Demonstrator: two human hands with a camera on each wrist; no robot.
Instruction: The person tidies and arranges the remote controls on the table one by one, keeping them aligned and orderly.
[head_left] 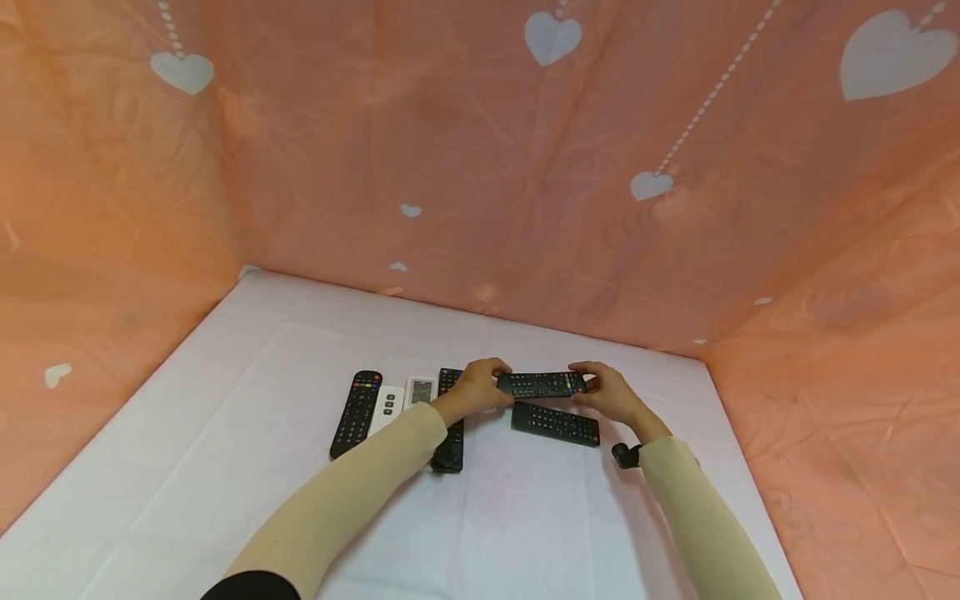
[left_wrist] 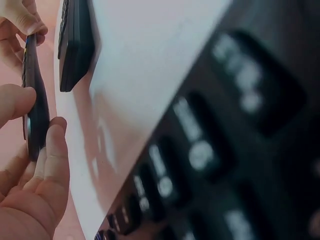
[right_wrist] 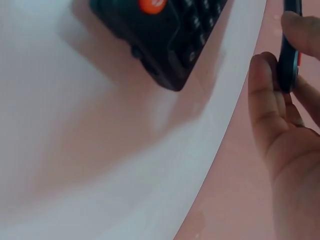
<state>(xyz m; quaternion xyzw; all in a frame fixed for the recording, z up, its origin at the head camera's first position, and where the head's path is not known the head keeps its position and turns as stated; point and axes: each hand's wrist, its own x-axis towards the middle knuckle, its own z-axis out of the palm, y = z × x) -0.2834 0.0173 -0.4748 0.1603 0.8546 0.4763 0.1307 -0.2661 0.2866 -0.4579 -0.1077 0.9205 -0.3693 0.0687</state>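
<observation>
A black remote control [head_left: 542, 384] with a row of coloured buttons is held crosswise between both hands. The left hand [head_left: 480, 386] grips its left end, thumb on one side and fingers on the other, as the left wrist view shows of the remote's edge [left_wrist: 36, 100]. Its right end is pinched by the right hand [head_left: 609, 393], whose thumb and fingers also show around the remote [right_wrist: 287, 65] in the right wrist view. Just nearer than the held one, another black remote control [head_left: 557, 423] with a red button lies on the white table.
Left of the hands lie a black remote [head_left: 356, 414], a white remote [head_left: 387, 408], a white one with a small screen [head_left: 422, 390] and a long black one [head_left: 450, 446], partly behind the left arm. Orange heart-patterned cloth [head_left: 450, 167] walls the white table [head_left: 525, 517].
</observation>
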